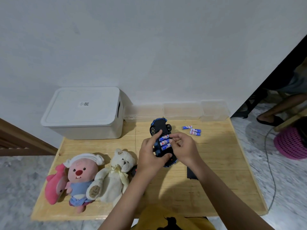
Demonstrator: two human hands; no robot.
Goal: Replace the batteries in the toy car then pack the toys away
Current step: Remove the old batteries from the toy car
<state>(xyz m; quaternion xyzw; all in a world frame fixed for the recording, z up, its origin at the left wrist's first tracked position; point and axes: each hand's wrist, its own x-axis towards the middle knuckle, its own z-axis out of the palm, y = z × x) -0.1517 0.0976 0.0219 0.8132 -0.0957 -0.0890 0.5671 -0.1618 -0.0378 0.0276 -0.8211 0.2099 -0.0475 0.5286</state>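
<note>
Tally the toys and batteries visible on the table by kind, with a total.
Plush toys: 3 (pink dolphin, pink beaver, white bear)
Toy car: 1
Batteries in car: 3
Loose batteries: 3
Total: 10

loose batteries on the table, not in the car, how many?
3. All lie on the table right of the toy car: one battery farthest back, two side by side nearer. More may hide under the hands.

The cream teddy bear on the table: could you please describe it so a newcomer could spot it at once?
Start at the white lidded storage box on the light wooden table and come toward the near edge, where three soft toys lie. The cream teddy bear is rightmost, beside the left hand; its neighbours are pink.
</note>
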